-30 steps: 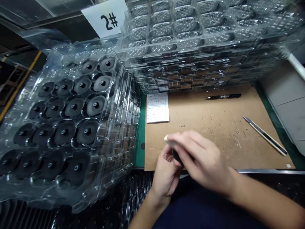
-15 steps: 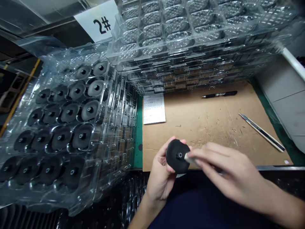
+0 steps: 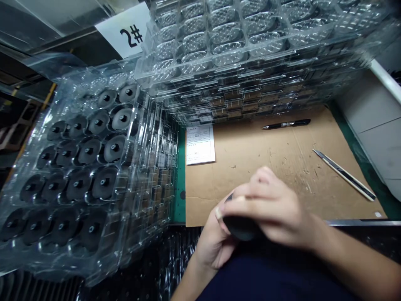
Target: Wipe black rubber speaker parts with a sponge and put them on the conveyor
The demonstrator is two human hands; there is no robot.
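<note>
Left hand: nearest me, at the near edge of the cardboard sheet; cupped from below, its fingers curled round the black disc.
Right hand: laid over the left, fingers folded shut across the disc's top. I cannot tell whether the pale tip at its fingertips is a nail or a small tool.
Black disc: pressed between both hands, just over the sheet's near edge, mostly hidden.
Risk, grip: I judge that the disc hangs clear of the worktop; if either hand slackens it could drop into the dark space below.
Filled tray: left of the sheet, clear plastic, tilted, with like discs in its pockets.
Risk, tray: a nudge from the left forearm might slide it and spill the parts.
Knife: on the sheet's right side, with what looks like a bare blade tip.
Risk, knife: a wide sweep of the right arm could meet the edge.
Paper slip: far-left corner of the sheet.
Pen: along the sheet's far edge.
Empty tray stack: beyond that far edge.
Sign "2#": beyond, far left.
</note>
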